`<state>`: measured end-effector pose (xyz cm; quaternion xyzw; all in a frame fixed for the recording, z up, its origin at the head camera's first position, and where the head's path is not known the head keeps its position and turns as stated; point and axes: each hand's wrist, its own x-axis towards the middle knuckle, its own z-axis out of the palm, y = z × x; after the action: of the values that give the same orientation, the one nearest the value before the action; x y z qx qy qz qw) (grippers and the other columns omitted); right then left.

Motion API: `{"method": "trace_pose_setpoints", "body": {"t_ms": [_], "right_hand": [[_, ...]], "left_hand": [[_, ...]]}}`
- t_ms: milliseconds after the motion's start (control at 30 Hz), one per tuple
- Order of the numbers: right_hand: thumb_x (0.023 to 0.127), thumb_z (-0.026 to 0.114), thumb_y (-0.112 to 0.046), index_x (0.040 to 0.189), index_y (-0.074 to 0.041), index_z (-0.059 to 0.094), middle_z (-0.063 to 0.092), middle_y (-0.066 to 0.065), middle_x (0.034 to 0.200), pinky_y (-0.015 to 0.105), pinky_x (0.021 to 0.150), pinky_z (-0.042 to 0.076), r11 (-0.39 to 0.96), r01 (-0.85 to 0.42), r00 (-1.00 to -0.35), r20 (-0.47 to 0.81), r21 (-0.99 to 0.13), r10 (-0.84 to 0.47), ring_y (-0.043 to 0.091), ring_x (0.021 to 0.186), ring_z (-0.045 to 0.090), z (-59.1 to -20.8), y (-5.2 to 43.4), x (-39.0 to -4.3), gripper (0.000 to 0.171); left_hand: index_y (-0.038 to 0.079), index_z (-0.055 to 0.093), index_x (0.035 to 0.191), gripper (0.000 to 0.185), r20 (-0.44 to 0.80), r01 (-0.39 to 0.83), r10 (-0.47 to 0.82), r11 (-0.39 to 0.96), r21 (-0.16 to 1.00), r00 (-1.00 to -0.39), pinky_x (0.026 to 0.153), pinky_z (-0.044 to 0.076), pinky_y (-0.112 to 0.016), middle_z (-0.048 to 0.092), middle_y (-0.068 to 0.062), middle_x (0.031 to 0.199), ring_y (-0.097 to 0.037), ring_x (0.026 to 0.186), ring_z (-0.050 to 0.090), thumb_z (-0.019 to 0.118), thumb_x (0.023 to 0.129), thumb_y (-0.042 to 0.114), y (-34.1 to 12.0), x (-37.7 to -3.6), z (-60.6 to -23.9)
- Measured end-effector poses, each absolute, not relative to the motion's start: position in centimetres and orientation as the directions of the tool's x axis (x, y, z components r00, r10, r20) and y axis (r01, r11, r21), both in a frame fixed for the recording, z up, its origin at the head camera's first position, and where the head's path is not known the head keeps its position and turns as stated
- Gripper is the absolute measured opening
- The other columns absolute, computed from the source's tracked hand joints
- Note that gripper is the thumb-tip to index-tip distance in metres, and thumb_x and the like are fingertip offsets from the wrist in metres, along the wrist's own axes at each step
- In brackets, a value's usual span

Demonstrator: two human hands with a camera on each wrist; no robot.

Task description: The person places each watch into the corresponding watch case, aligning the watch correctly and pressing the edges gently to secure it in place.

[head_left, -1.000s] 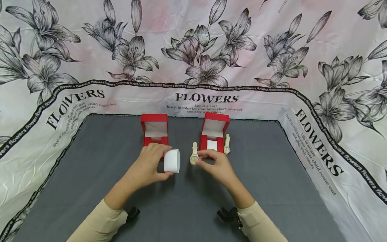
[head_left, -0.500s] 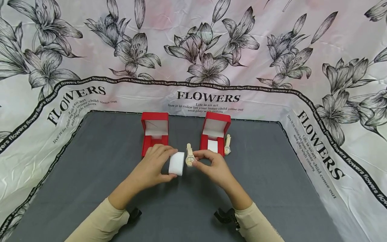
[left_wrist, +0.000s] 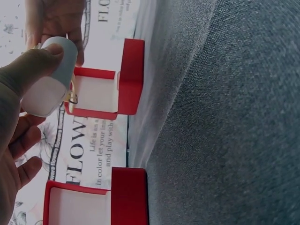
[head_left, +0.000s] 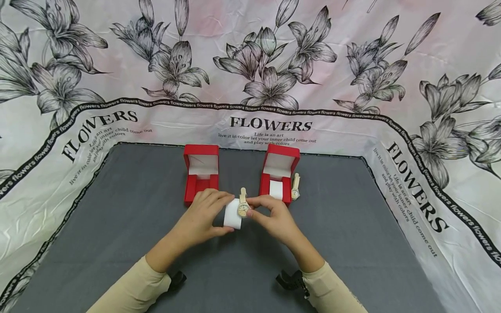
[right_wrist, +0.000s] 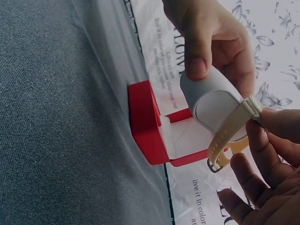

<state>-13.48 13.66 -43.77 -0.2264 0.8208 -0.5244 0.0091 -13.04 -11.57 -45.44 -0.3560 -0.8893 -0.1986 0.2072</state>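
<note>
My left hand (head_left: 203, 215) grips a white oval watch cushion (head_left: 232, 214), also seen in the wrist views (left_wrist: 49, 79) (right_wrist: 211, 101). My right hand (head_left: 274, 217) pinches a cream-strapped wristwatch (head_left: 243, 205) and holds its strap (right_wrist: 229, 131) against the cushion's end. Both hands hover over the grey mat (head_left: 117, 208), just in front of two open red boxes. The left red box (head_left: 201, 174) holds no cushion. The right red box (head_left: 278, 174) has a white cushion (head_left: 275, 189) inside.
A second cream watch (head_left: 295, 188) stands against the right box's right side. A white cloth printed with flowers and "FLOWERS" (head_left: 270, 126) rises behind and on both sides of the mat. Black wrist-camera mounts (head_left: 287, 280) sit under both sleeves.
The hands have come together: the cushion moved right and the watch moved left until the watch meets the cushion. A second ago they were apart.
</note>
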Motion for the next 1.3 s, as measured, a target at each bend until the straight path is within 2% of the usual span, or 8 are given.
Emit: {"method": "trace_pose_setpoints", "body": {"t_ms": [167,633,867,1033,1167,1300], "right_hand": [[0.091,0.079,-0.015,0.121,-0.015,0.076,0.071,-0.002,0.112,0.046,0.100,0.051,0.366,-0.358,-0.905,0.223,-0.859,-0.362,0.015,0.105,0.064,-43.6,13.5,-13.5,0.030],[0.090,0.079,-0.018,0.117,-0.017,0.077,0.073,-0.002,0.106,0.048,0.097,0.050,0.325,-0.320,-0.924,0.216,-0.890,-0.316,0.015,0.101,0.064,-43.6,13.1,-13.9,0.027],[0.091,0.078,-0.016,0.116,-0.015,0.077,0.074,0.000,0.106,0.038,0.091,0.053,0.315,-0.264,-0.945,0.181,-0.911,-0.271,0.016,0.100,0.065,-43.7,13.0,-13.6,0.025],[0.092,0.078,-0.017,0.116,-0.015,0.077,0.073,0.000,0.105,0.032,0.088,0.053,0.303,-0.275,-0.939,0.187,-0.913,-0.289,0.016,0.100,0.065,-43.8,12.7,-13.4,0.025],[0.091,0.078,-0.019,0.115,-0.016,0.077,0.073,0.000,0.106,0.033,0.090,0.054,0.289,-0.311,-0.929,0.224,-0.906,-0.295,0.019,0.101,0.066,-43.8,12.5,-13.3,0.024],[0.089,0.080,-0.020,0.117,-0.017,0.075,0.071,-0.002,0.114,0.041,0.097,0.053,0.300,-0.390,-0.902,0.297,-0.870,-0.312,0.023,0.108,0.064,-44.1,12.5,-13.4,0.028]], "left_hand": [[0.008,0.060,0.137,0.083,0.538,0.726,0.544,0.657,0.204,-0.644,0.101,0.044,-0.045,0.063,-0.007,0.132,-0.023,0.121,0.052,0.095,0.069,0.042,-11.5,-13.0,-45.4],[0.006,0.062,0.135,0.082,0.602,0.749,0.515,0.622,0.227,-0.610,0.097,0.046,-0.043,0.063,-0.007,0.131,-0.022,0.119,0.053,0.096,0.068,0.039,-11.4,-13.3,-45.7],[0.007,0.062,0.135,0.083,0.594,0.747,0.514,0.619,0.243,-0.619,0.097,0.048,-0.043,0.062,-0.007,0.129,-0.021,0.117,0.053,0.096,0.067,0.040,-10.9,-13.3,-45.8],[0.008,0.063,0.135,0.084,0.596,0.743,0.511,0.626,0.236,-0.620,0.096,0.048,-0.042,0.062,-0.006,0.128,-0.021,0.116,0.052,0.097,0.067,0.041,-11.0,-13.2,-46.1],[0.009,0.063,0.134,0.081,0.610,0.739,0.498,0.633,0.229,-0.616,0.096,0.048,-0.042,0.062,-0.006,0.127,-0.021,0.115,0.053,0.096,0.067,0.041,-11.2,-13.2,-46.1],[0.008,0.064,0.131,0.080,0.626,0.731,0.472,0.637,0.245,-0.621,0.095,0.048,-0.042,0.062,-0.006,0.127,-0.021,0.114,0.054,0.097,0.066,0.039,-11.4,-13.2,-45.9]]}}
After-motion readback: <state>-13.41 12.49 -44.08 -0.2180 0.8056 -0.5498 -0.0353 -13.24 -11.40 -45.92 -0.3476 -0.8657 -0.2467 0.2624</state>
